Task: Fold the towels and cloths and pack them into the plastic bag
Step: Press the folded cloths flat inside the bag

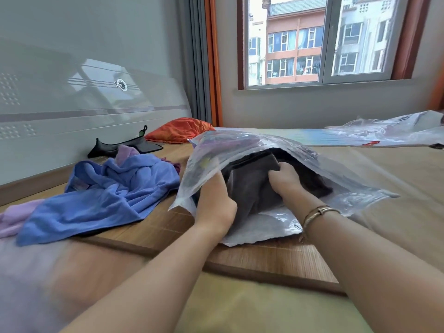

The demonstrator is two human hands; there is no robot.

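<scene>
A folded dark grey towel [249, 186] sits half inside the mouth of the clear plastic bag [240, 150], which lies on its side on the woven bamboo mat [264, 255] covering the bed, so the step in hand appears to be packing rather than folding. The left hand [213, 200] is curled round the towel's near left edge at the bag's opening, its fingers hidden under the film; the right hand [286, 181] grips the towel from the right, thumb and fingers closed on the fold, with a thin metal bracelet [317, 212] on that wrist. The next move likely calls for sliding the bundle deeper while the upper film is kept lifted, since the thin, crinkly plastic sags and could catch on the soft pile. The towel looks plush and thick, squared into a compact block. To the left, well apart from the bag, a blue towel [108, 195] lies crumpled and unfolded, with a lilac cloth [14, 217] beneath it; both look soft and limp and seemingly still await folding. Farther back lie a dark cloth [125, 146], an orange satin pillow [180, 131] and a second plastic bag [389, 133].
</scene>
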